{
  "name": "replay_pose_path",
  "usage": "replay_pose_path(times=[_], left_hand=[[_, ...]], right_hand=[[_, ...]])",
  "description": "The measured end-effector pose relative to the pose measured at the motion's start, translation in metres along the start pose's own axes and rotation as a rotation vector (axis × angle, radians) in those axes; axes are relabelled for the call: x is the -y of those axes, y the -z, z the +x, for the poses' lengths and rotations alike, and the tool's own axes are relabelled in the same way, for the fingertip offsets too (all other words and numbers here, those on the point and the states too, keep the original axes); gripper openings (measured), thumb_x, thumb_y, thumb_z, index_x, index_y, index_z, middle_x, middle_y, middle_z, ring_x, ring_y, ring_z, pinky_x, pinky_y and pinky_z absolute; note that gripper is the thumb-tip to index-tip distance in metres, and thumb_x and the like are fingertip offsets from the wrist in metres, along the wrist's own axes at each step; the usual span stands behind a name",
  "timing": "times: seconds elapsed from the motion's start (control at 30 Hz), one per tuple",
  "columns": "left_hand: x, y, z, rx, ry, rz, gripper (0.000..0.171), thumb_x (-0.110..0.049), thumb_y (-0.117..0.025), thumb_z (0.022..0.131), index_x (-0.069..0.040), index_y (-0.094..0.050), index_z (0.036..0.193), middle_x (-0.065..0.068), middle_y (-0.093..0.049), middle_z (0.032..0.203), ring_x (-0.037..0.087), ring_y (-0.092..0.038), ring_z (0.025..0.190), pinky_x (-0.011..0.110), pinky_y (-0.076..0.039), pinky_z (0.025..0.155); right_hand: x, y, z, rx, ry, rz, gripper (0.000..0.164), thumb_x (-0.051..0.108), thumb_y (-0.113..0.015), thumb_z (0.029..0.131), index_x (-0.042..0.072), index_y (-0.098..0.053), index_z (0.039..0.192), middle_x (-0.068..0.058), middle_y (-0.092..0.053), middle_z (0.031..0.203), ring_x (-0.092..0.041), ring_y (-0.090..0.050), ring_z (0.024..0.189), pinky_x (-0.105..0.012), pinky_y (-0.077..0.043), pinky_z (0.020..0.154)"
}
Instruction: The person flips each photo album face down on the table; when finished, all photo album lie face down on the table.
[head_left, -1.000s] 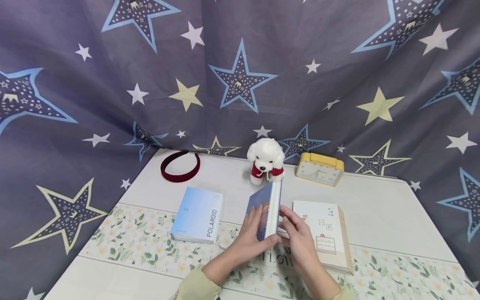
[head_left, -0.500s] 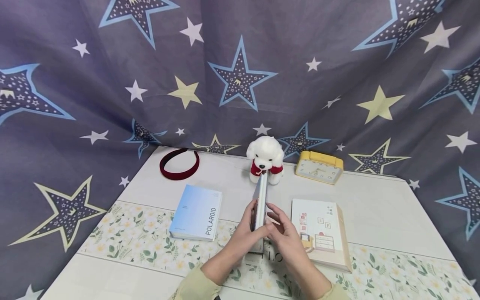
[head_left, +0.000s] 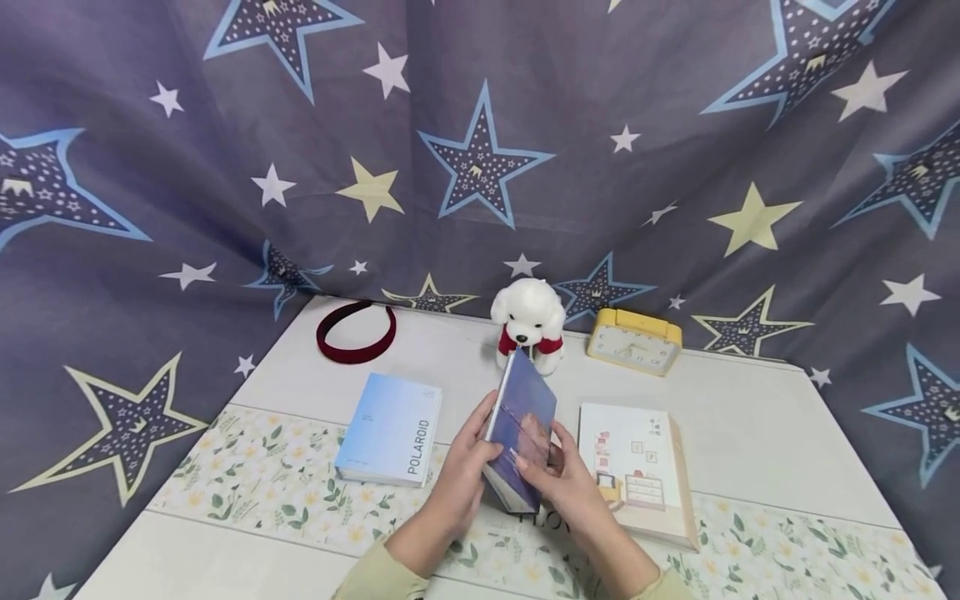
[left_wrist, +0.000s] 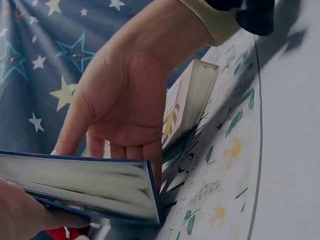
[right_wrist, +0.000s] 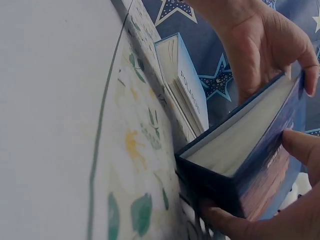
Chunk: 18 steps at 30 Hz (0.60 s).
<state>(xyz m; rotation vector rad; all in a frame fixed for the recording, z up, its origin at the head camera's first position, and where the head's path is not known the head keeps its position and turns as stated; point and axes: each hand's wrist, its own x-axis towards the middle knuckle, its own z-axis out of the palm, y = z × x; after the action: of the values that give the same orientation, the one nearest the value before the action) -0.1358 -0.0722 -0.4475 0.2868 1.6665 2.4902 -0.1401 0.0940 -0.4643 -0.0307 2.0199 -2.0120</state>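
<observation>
My two hands at work over tabletop: left hand pinches edge of blue hardcover book; right hand grips opposite side, thumb on cover. Book stands tilted at center, white plush dog at 12 o'clock, POLAROID-labelled book at 9, yellow alarm clock at 2. Looks stiff-boarded, moderately light, probably a little slick; pages likely softer, corners prone to dents. Best hold, I judge: both covers squeezed together, palms either side, so nothing flaps open.

Smooth-covered dark blue book with matt paper pages, fluffy plush dog, velvety headband, plastic-looking clock.
</observation>
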Motion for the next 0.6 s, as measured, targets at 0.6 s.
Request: replay_pose_path(times=[0.6], left_hand=[[0.022,0.034,0.0,-0.138,0.073,0.166,0.05,-0.011,-0.036,0.105,-0.002,-0.024,0.154,0.013,-0.028,0.157,0.028,-0.022,0.146,0.041,-0.022,0.115]], right_hand=[[-0.006,0.007,-0.002,-0.035,0.05,-0.153,0.082,0.01,-0.062,0.094,-0.009,-0.008,0.152,-0.031,-0.018,0.155,-0.042,-0.022,0.142,-0.051,-0.021,0.113]])
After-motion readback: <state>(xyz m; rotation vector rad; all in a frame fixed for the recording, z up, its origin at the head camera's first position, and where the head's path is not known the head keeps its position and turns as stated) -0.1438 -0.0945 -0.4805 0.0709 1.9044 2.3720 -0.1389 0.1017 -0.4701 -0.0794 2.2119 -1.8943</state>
